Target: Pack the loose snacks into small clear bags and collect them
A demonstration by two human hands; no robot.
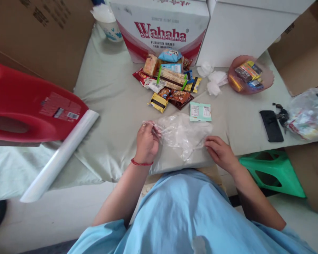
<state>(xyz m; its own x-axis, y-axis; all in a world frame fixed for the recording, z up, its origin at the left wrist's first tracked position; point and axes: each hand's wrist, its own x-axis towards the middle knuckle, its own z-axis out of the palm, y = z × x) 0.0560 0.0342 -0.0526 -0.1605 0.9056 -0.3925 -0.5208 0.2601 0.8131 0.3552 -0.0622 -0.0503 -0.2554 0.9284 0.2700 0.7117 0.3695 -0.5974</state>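
Observation:
A clear plastic bag lies crumpled on the pale green cloth near the front edge. My left hand, with a red string on its wrist, pinches the bag's left edge with closed fingers. My right hand presses on the bag's right edge, fingers curled against the plastic. Just beyond the bag lies a small green packet. Farther back sits a pile of wrapped snacks.
A Wahaha water carton and a white box stand behind the snacks. A pink bowl holds more snacks at right, near crumpled tissues, a black phone and a filled plastic bag. A red jug and film roll lie left; a green stool stands right.

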